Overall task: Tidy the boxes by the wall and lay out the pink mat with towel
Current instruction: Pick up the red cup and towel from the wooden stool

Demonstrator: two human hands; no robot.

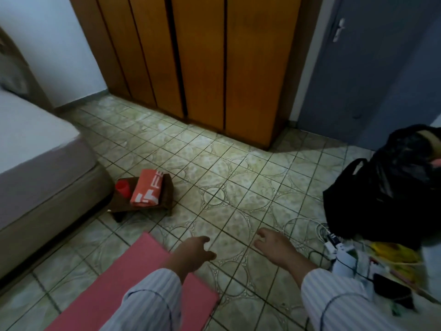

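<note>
The pink mat (pixel 133 278) lies flat on the tiled floor at the lower left, its far corner pointing toward the bed. My left hand (pixel 193 252) hovers just past the mat's right edge, fingers loosely curled and holding nothing. My right hand (pixel 274 247) hangs over bare tiles to the right, fingers apart and empty. A folded orange towel (pixel 148 188) with white lettering rests on a small dark wooden stool (pixel 167 199) beside the bed, with a red cup (pixel 123 189) next to it. No boxes are in view.
A bed (pixel 40 173) fills the left side. A wooden wardrobe (pixel 202 63) and a grey door (pixel 372 75) stand at the back. At the right sit a black bag (pixel 381 192), a power strip with cables (pixel 334 244) and assorted clutter.
</note>
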